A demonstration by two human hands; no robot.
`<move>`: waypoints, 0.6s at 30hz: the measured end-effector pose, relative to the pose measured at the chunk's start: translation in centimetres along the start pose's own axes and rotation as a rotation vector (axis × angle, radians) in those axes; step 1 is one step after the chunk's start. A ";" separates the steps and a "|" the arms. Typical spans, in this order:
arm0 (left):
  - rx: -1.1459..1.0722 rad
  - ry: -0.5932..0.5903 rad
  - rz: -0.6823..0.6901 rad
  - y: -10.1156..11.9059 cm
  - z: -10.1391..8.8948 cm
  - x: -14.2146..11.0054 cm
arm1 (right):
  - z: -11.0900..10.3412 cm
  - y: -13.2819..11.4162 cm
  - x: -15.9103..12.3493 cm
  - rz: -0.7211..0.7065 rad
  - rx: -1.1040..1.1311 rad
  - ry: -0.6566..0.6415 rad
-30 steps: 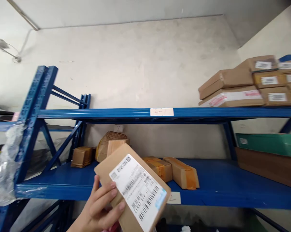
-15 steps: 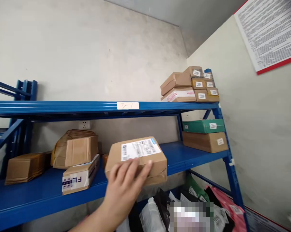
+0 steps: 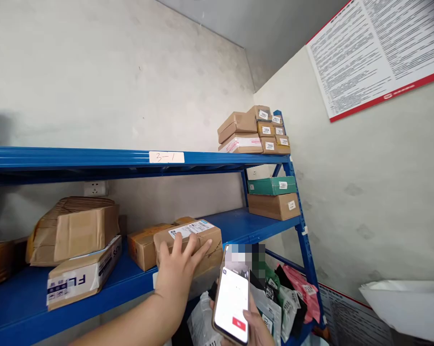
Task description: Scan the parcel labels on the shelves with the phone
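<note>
My left hand grips a brown cardboard box, its fingers spread over the front and top edge. A white shipping label is on the box's top. The box is at the front of the middle shelf, just right of another brown box; whether its base rests fully on the shelf is hidden by my hand. Lower right of it, my right hand is closed around a smartphone held upright, its lit screen showing a white page with a red button.
A blue metal rack carries stacked small parcels on top. On the middle shelf are a green box at right and a white-and-brown box at left. Bagged parcels fill the space below. A notice board hangs right.
The view has swung right. My left hand has moved the box lower and farther in, beside another box on the shelf. My right hand with the smartphone has come into view.
</note>
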State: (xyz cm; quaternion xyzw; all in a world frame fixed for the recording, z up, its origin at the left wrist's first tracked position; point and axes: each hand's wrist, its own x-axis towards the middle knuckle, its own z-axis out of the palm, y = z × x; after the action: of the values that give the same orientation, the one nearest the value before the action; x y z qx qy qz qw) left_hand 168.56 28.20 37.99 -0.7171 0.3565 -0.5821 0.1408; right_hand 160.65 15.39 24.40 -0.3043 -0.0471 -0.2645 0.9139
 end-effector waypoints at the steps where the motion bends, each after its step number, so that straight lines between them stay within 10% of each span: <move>1: -0.034 -0.016 0.011 -0.6 -0.4 -0.1 | 0.9 -0.2 0.5 0.002 0.040 -0.022; 5: -0.278 0.081 0.009 -3.2 -0.7 -2.1 | 3.1 -1.6 1.3 -0.032 0.125 -0.068; 12: -0.712 0.170 0.001 -6.7 4.2 -4.9 | 4.6 -4.0 2.1 -0.030 0.073 -0.092; 18: -0.592 0.560 -0.098 0.7 4.4 -3.6 | 3.5 -6.6 0.8 -0.036 -0.050 0.048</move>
State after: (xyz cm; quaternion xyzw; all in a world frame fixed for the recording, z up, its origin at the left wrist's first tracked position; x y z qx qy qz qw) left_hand 172.14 29.17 33.69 -0.5569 0.4983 -0.6330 -0.2021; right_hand 158.23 12.58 30.92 -0.3196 -0.0239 -0.2891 0.9021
